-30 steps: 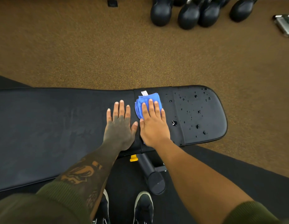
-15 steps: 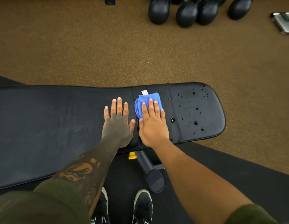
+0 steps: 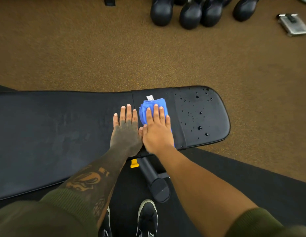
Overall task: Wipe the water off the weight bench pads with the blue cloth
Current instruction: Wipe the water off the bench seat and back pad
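1. My right hand point(image 3: 157, 132) lay flat with the fingers straight and close together. It pressed the blue cloth point(image 3: 148, 103) onto the short pad point(image 3: 215, 117) of the bench and gripped nothing.
2. The cloth was folded. It showed past my right fingertips and along that hand's right edge, and a white tag point(image 3: 150, 97) stuck out beyond it.
3. My left hand point(image 3: 126, 132) lay flat and open on the long pad point(image 3: 54, 134), its thumb against the right hand. It held nothing.
4. Water drops point(image 3: 199, 128) sat on the short pad to the right of my right hand, apart from the cloth.
5. Kettlebells point(image 3: 191, 14) stood well beyond both hands.
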{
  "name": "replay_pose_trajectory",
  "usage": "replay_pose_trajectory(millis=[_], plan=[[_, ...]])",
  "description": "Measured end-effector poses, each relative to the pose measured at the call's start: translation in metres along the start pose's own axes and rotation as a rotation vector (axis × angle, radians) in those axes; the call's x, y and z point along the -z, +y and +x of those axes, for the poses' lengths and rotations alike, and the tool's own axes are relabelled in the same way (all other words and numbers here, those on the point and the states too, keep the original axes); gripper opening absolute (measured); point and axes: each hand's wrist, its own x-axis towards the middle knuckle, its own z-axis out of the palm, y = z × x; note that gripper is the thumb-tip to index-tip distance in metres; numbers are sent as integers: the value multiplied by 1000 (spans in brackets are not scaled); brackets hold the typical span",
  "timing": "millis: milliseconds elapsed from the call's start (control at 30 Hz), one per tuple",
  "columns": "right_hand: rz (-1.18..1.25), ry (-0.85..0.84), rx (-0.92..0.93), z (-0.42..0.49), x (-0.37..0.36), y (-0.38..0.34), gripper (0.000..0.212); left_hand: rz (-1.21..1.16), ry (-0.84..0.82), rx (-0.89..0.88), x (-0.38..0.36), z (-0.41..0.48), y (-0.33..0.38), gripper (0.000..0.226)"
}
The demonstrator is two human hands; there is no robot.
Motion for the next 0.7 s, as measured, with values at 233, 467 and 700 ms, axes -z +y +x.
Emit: replay_pose_trajectory(millis=[233,467,700], plan=[[-4,19,33,-20,-1,43,60,26,16,5,1,-1,0,69],[-18,13,-75,12,6,28,61,35,14,12,-1,0,2,70],[-18,-10,89,-14,4,43,62,2,9,-2,3,4,7,70]])
